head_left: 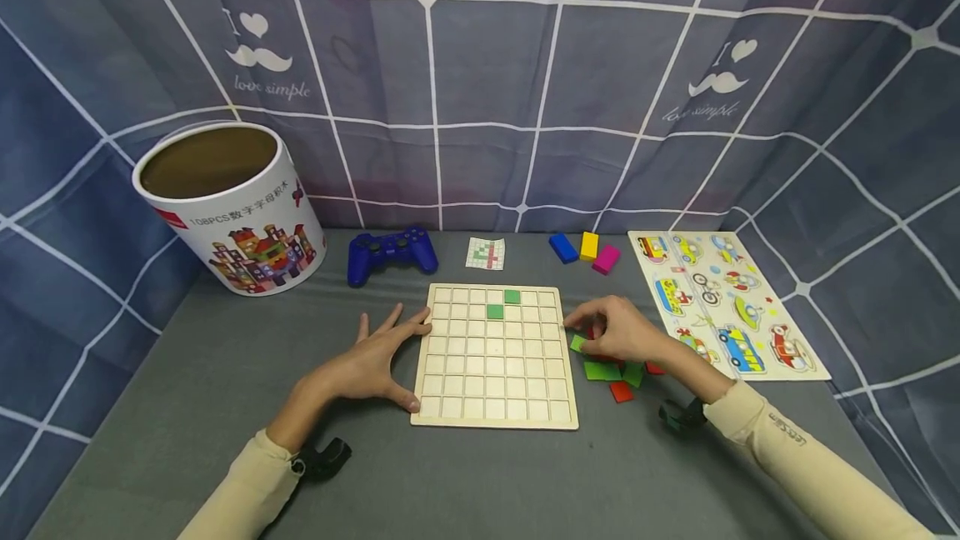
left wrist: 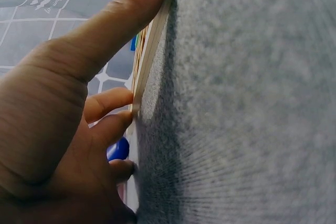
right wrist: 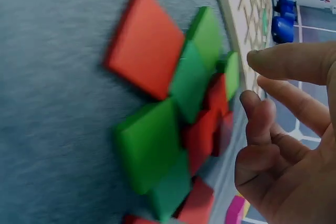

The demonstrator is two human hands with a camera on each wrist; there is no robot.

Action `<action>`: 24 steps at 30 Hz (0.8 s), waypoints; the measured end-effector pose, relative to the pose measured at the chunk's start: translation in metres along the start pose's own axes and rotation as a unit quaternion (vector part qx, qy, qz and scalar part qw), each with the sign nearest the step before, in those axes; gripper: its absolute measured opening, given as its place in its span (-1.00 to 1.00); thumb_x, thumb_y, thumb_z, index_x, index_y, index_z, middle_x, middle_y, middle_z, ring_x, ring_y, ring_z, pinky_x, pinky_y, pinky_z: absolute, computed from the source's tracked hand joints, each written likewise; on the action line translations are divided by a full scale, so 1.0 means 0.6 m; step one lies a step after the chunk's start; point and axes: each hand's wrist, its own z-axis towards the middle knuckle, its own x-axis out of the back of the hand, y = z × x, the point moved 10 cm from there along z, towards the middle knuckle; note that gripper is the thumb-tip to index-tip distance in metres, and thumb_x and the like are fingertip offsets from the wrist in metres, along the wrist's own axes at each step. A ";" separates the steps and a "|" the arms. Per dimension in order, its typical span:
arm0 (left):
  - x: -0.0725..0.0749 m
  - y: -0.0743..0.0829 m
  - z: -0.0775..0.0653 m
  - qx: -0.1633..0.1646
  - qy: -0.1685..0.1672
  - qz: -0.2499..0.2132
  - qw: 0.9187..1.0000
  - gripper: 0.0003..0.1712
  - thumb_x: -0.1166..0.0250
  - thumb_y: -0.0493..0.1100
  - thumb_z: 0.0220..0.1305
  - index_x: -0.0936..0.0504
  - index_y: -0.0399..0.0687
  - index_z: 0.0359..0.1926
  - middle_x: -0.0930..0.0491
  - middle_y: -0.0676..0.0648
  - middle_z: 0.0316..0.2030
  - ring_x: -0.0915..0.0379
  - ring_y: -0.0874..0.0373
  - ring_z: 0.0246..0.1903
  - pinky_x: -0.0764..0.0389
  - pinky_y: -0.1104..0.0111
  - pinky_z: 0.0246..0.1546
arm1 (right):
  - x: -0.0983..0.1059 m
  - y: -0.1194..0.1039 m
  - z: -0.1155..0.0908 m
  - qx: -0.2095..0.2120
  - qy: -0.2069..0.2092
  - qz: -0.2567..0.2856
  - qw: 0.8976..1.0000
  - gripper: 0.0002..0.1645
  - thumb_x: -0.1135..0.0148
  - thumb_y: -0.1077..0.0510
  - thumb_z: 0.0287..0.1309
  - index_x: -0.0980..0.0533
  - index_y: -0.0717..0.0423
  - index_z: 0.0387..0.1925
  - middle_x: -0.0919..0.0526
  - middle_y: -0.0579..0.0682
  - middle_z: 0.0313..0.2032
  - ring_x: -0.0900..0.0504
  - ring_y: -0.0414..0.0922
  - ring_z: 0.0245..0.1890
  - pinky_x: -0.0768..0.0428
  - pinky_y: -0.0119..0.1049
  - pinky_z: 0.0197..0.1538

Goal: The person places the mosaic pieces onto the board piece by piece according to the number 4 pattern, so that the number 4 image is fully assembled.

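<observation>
A pale wooden grid board [head_left: 495,369] lies flat on the table, with two green square tiles [head_left: 495,312] in its upper cells. Along its left edge, my left hand [head_left: 367,365] rests with fingers spread; thumb and fingertips touch the rim, as the left wrist view also shows. My right hand [head_left: 618,329] hovers over loose tiles beside the board's right edge, with some fingers bent and nothing visible between them. Beneath it lie several green tiles [right wrist: 149,142] and red tiles [right wrist: 144,45], overlapping in a loose pile, partly hidden by the hand in the head view.
Behind the board are a small printed grid card [head_left: 485,254], a blue game controller [head_left: 392,253], and blue, yellow and magenta blocks [head_left: 589,246]. A large white bucket [head_left: 247,223] stands at left. On the right lies a picture puzzle board [head_left: 720,298].
</observation>
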 end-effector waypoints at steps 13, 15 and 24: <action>0.002 0.000 0.002 -0.001 0.002 0.000 1.000 0.35 -0.66 0.30 -0.34 -0.24 0.08 0.51 0.12 0.00 0.58 0.48 -0.22 0.52 0.62 -0.39 0.22 | -0.002 0.010 -0.021 -0.034 0.022 -0.102 0.994 -0.59 -0.60 0.15 -0.17 -0.73 0.03 -0.15 -0.69 -0.18 -0.34 -0.55 -0.19 -0.39 -0.52 -0.24 -0.29; 0.002 -0.001 0.002 0.000 0.003 0.002 1.000 0.35 -0.66 0.30 -0.34 -0.24 0.09 0.51 0.12 0.02 0.58 0.48 -0.21 0.52 0.62 -0.39 0.22 | -0.002 0.010 -0.020 -0.033 0.026 -0.103 0.994 -0.62 -0.59 0.16 -0.17 -0.74 0.03 -0.19 -0.68 -0.19 -0.37 -0.56 -0.20 -0.39 -0.53 -0.23 -0.28; 0.001 0.001 0.002 -0.004 0.002 0.003 1.000 0.35 -0.66 0.30 -0.35 -0.25 0.07 0.50 0.10 -0.02 0.58 0.46 -0.25 0.52 0.61 -0.42 0.20 | -0.009 0.007 -0.018 -0.034 0.033 -0.097 0.994 -0.70 -0.55 0.21 -0.17 -0.72 0.04 -0.27 -0.67 -0.18 -0.43 -0.60 -0.20 -0.39 -0.56 -0.22 -0.26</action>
